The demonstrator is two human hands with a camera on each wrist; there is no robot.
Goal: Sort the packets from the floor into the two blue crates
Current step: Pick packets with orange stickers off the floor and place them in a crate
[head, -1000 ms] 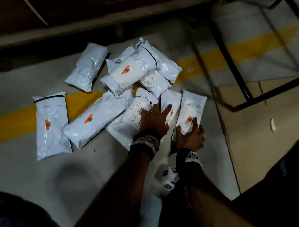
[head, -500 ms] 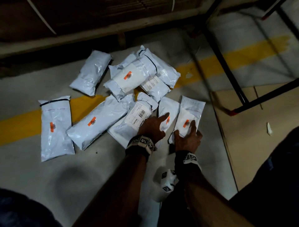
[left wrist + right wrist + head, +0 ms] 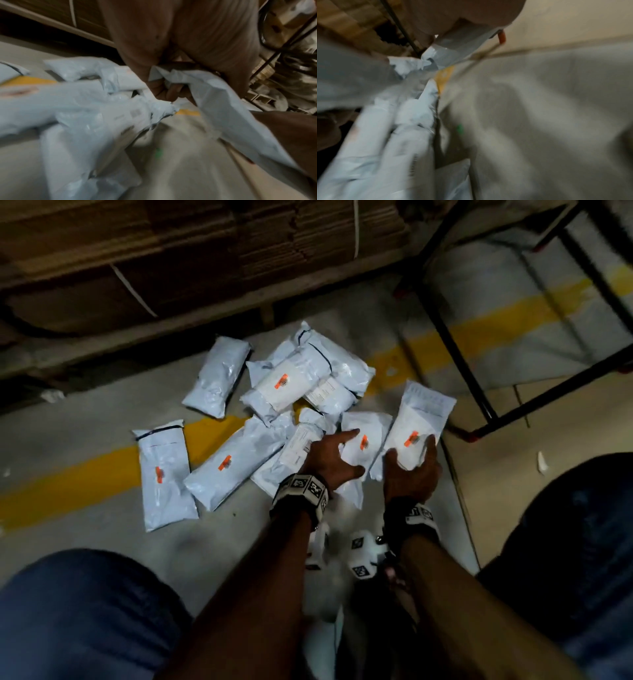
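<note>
a: my right hand [image 3: 412, 475] has its grip curled round the near end of the rightmost packet [image 3: 419, 428]. its far end is raised off the grey floor [image 3: 85, 542], and its long axis runs away from me, leaning a little to the right, orange sticker facing up.

b: and your left?

a: my left hand [image 3: 330, 457] grips the neighbouring packet [image 3: 368, 440], forefinger stretched across its top; the left wrist view shows fingers [image 3: 173, 93] curled under its crumpled edge. that one also points away from me, just beside the first.

b: what differs from half a second ago?

a: then the rightmost packet lay flat on the floor with my hand pressing its near end; now its far end has come up. the left hand has closed further on its packet too.

b: the rest?

a: the other packets [image 3: 287, 385] lie scattered across the yellow line [image 3: 85, 484], most with their long axes slanting up to the right. one long packet [image 3: 166, 477] lies well apart at the left, lengthwise away from me.
</note>
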